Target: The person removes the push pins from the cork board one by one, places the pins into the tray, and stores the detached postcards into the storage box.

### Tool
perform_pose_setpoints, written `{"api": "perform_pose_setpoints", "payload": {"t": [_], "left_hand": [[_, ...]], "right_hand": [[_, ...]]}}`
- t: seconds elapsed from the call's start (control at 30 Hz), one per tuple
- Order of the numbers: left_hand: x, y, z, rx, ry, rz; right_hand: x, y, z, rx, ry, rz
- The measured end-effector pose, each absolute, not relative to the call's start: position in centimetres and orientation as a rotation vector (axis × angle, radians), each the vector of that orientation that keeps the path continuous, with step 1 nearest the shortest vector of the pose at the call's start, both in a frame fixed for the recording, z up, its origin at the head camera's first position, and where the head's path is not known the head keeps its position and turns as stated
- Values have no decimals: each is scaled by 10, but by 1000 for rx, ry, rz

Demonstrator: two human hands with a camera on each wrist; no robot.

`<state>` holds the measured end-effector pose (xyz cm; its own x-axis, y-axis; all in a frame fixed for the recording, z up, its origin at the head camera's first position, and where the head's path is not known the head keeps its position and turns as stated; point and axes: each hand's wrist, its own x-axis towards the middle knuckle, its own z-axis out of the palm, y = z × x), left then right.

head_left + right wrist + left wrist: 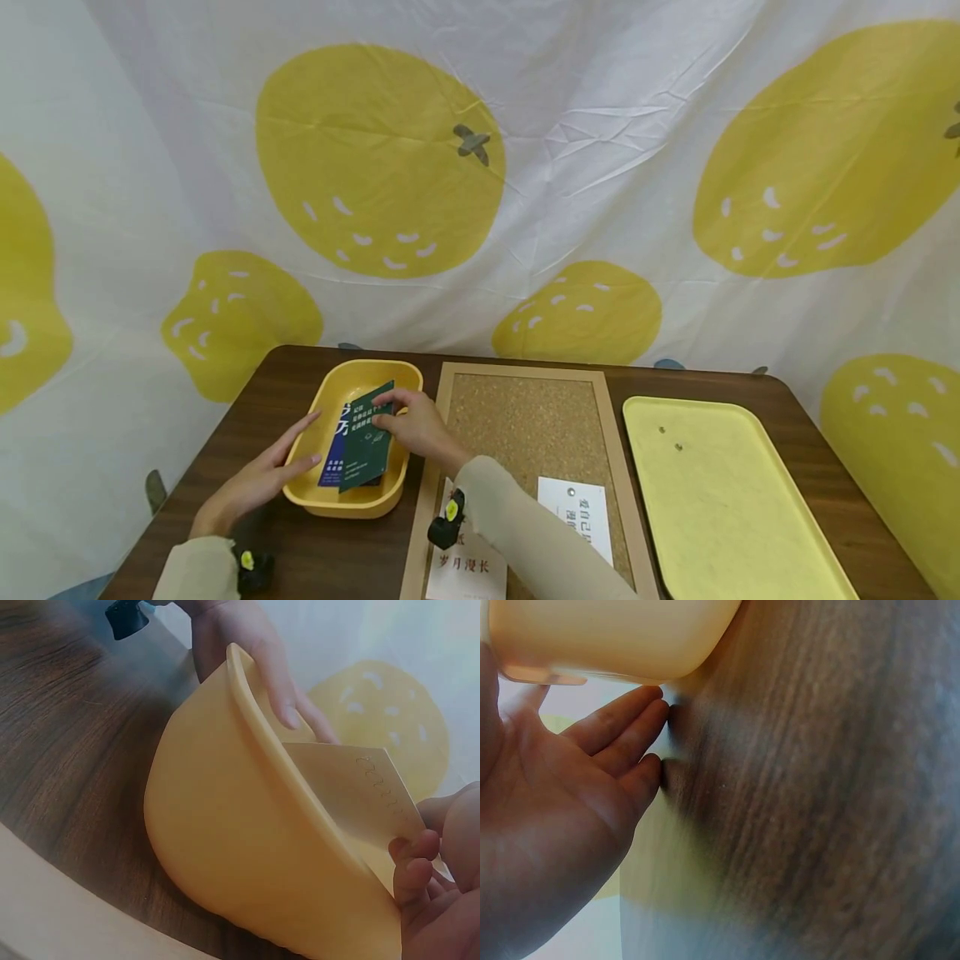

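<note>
My right hand (420,425) pinches a dark green card (367,446) with white printing by its upper right edge. The card is tilted inside a yellow plastic basin (342,506); its pale back (352,780) shows in the right wrist view. Behind it in the basin lies a blue card (331,473), partly covered. My left hand (258,483) rests at the basin's left rim, thumb and forefinger extended over it. In the left wrist view, the other fingers (634,739) are loosely extended beside the basin, near the wooden table.
Right of the basin lies a wood-framed cork board (525,417). A white card (577,508) with a pin at its top and another white card (465,575) with red writing lie on it. Farther right, a pale yellow tray (727,500) holds two small pins (678,447).
</note>
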<state>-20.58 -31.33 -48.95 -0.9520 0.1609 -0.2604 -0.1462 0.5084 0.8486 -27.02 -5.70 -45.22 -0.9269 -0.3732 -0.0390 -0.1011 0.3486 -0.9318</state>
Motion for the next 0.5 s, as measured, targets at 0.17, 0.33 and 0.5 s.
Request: {"api": "perform_pose_setpoints", "payload": {"t": [0.17, 0.33, 0.5], "left_hand": [[-205, -313, -489, 14, 2450, 1424], [-205, -312, -488, 4, 2450, 1421], [-205, -312, -487, 4, 2448, 1419]], "right_hand": [[-270, -58, -453, -421, 2377, -1599], [-269, -58, -452, -431, 2402, -1583], [-268, -59, -450, -422, 2399, -1573]]}}
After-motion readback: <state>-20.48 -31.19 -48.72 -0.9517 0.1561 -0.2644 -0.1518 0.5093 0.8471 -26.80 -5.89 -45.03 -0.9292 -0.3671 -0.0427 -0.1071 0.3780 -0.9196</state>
